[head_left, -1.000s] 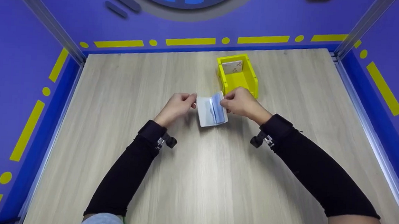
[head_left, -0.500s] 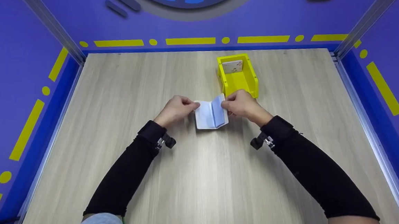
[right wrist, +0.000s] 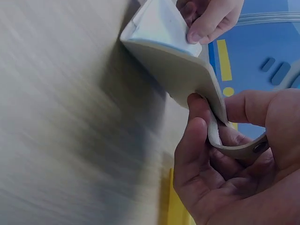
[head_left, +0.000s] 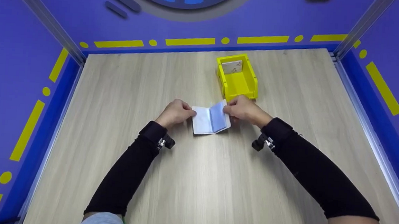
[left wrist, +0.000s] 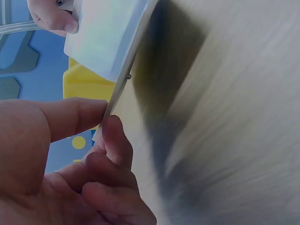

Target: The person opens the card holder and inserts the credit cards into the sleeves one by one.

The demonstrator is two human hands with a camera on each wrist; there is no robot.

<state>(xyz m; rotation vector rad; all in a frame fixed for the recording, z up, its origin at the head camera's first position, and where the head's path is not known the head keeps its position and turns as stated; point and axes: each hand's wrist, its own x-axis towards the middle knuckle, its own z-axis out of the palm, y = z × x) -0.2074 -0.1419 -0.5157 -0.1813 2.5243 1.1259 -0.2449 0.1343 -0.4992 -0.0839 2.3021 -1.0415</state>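
Note:
A small pale card holder [head_left: 202, 122] is spread open between both hands above the table, with whitish-blue, sleeve-like pages inside. My left hand [head_left: 176, 112] pinches its left edge between thumb and index finger. On the other side my right hand [head_left: 247, 111] pinches the right cover, which tilts upward. In the right wrist view a strap [right wrist: 236, 151] with a dark snap button loops from the cover across the right fingers. A small metal stud [left wrist: 129, 76] sticks out of the outer cover in the left wrist view.
Just beyond the right hand stands a yellow bin [head_left: 237, 82], its low front facing me. A white panel [head_left: 232, 67] with small reddish marks leans at its back wall. Purple-blue walls [head_left: 190, 28] border the wooden table [head_left: 195, 188] at the back and sides.
Both hands have come slightly toward me with the card holder. Its pages, partly raised a second ago, now lie flatter and the holder is spread wider. The left hand has taken hold of the left edge.

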